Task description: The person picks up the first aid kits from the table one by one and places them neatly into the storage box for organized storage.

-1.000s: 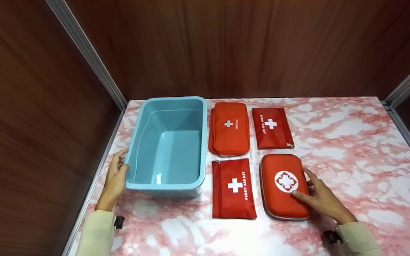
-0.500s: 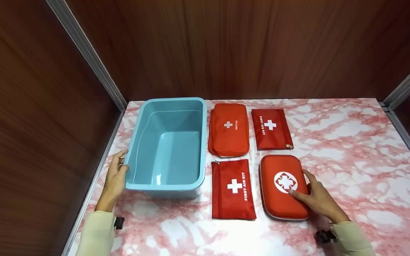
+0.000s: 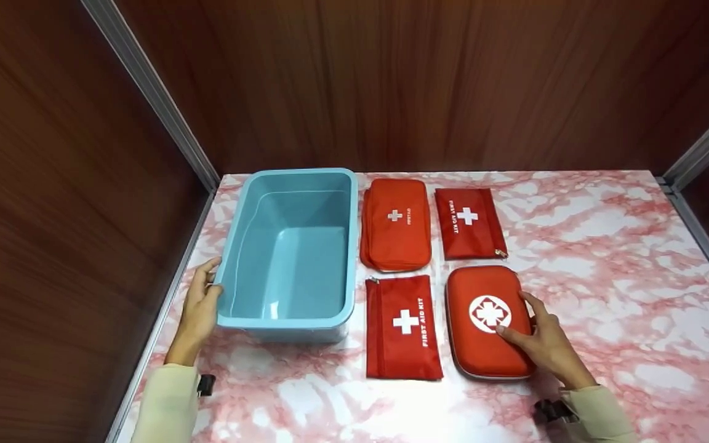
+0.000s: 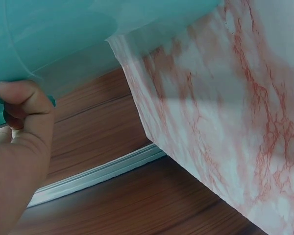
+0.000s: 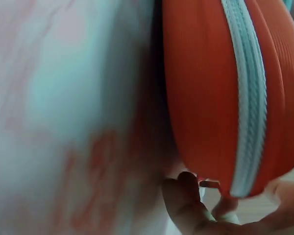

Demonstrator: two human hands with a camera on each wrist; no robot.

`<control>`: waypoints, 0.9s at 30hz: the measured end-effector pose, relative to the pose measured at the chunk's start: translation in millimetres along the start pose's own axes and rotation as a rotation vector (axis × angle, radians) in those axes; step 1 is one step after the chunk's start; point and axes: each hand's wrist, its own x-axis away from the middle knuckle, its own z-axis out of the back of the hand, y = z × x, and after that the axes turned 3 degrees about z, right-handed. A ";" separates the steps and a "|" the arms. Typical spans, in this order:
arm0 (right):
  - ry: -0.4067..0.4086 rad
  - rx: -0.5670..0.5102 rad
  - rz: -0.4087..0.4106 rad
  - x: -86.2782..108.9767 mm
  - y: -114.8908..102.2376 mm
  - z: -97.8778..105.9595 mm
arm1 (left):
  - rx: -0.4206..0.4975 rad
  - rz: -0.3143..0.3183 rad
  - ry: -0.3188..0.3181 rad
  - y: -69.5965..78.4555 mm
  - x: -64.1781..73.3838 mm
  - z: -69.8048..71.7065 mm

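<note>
My left hand (image 3: 199, 306) grips the left rim of a light blue plastic tub (image 3: 290, 323), thumb on the inner side. In the left wrist view the thumb (image 4: 22, 93) presses against the tub wall (image 4: 54, 39). My right hand (image 3: 545, 341) holds the right edge of a red hard zip case (image 3: 496, 351) with a white cross emblem. Its thumb lies on the lid, and the fingers curl at the side. The right wrist view shows the case's pale zipper (image 5: 250, 98), with fingers (image 5: 186, 208) by its end.
Between tub and case lies a flat red first aid pouch (image 3: 404, 357). Behind stand an orange-red first aid bag (image 3: 397, 240) and a smaller red pouch (image 3: 468, 237). Dark wood panels (image 3: 391, 86) enclose the pink marbled table (image 3: 625, 277) at back and sides.
My right hand has shifted slightly left, and the hard case has moved a little left with it. The left hand and the tub stay put.
</note>
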 end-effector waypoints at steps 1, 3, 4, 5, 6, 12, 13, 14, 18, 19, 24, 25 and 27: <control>0.012 0.004 0.009 0.3 -1.8 -0.9 | 0.000 0.000 0.000 0.0 0.2 -0.1; 0.024 0.014 0.009 1.3 -4.5 -2.9 | 0.007 -0.002 0.005 -0.4 0.7 0.0; 0.027 0.010 0.010 1.8 -4.9 -4.0 | 0.010 -0.004 0.006 -0.6 1.0 0.1; 0.029 0.005 0.010 2.4 -4.9 -5.3 | 0.015 -0.005 0.007 -0.6 1.4 0.2; 0.033 -0.001 0.011 3.0 -4.5 -6.6 | 0.020 -0.006 0.008 -0.5 1.8 0.3; 0.072 -0.085 0.022 6.9 0.1 -13.1 | 0.041 0.001 0.006 1.1 0.8 1.3; 0.076 -0.102 0.021 7.5 0.6 -13.8 | 0.041 0.003 0.005 1.4 0.5 1.3; 0.080 -0.119 0.016 8.0 0.9 -14.3 | 0.042 0.004 0.006 1.7 0.2 1.3; 0.087 -0.186 -0.015 10.1 0.9 -14.5 | 0.046 -0.002 0.007 2.6 0.2 1.4; 0.088 -0.211 -0.025 10.4 0.9 -14.5 | 0.049 -0.005 0.007 2.7 0.4 1.6; 0.079 -0.320 -0.083 11.2 1.3 -14.0 | 0.070 -0.016 0.004 3.2 1.9 3.8; 0.079 -0.336 -0.094 11.5 1.5 -14.0 | 0.072 -0.013 0.001 3.5 2.2 4.5; 0.081 -0.353 -0.107 12.1 1.6 -13.7 | 0.083 0.003 -0.009 4.6 2.9 6.0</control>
